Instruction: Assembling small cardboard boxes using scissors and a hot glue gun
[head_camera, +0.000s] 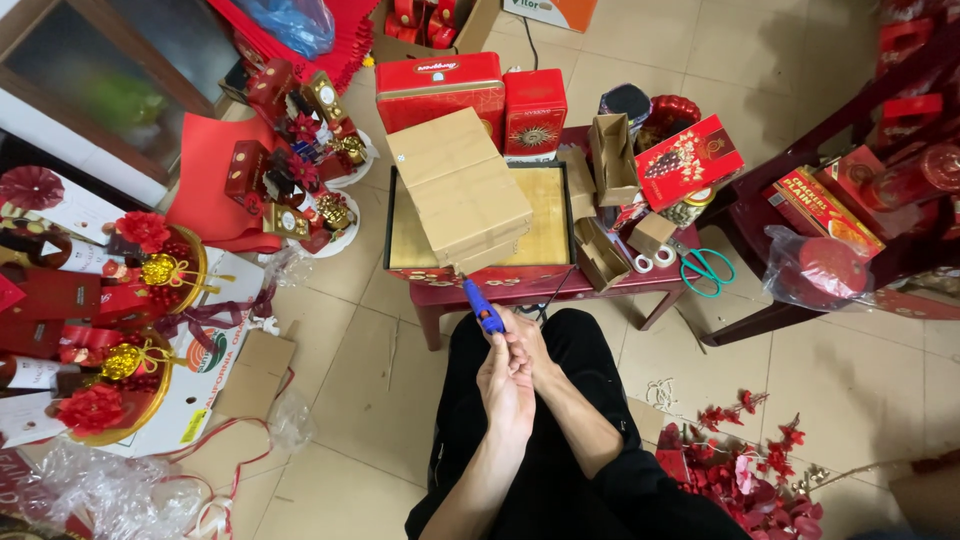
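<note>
Head camera looks straight down at your lap, and both your hands are bunched together over your black trousers (560, 440), right in front of the little red table (540, 288). Your left hand (507, 385) is wrapped around the handle of a blue glue gun (483, 308), fingers closed snug on it, with the nozzle end poking up and away from you toward the table's front edge. Your right hand (528, 335) sits just behind and against the left one, fingers curled in at the gun's handle too, though you can't really tell how much of the gun it's actually gripping since the left hand covers it.

On the table there's a shallow tray (556, 225) with a yellowish bottom, and a plain cardboard box (460, 188) lies tilted across its left half. Behind it stand two red tins (470, 90), side by side. Right of the tray are some small open cardboard boxes (604, 205), a red patterned box (690, 160), and green-handled scissors (706, 270) at the table's right edge.

Off to your left on the tiled floor sit gift baskets (120, 330) with red flowers and gold ornaments. Down by your right knee lies a bunch of red fake flowers (750, 470)
</note>
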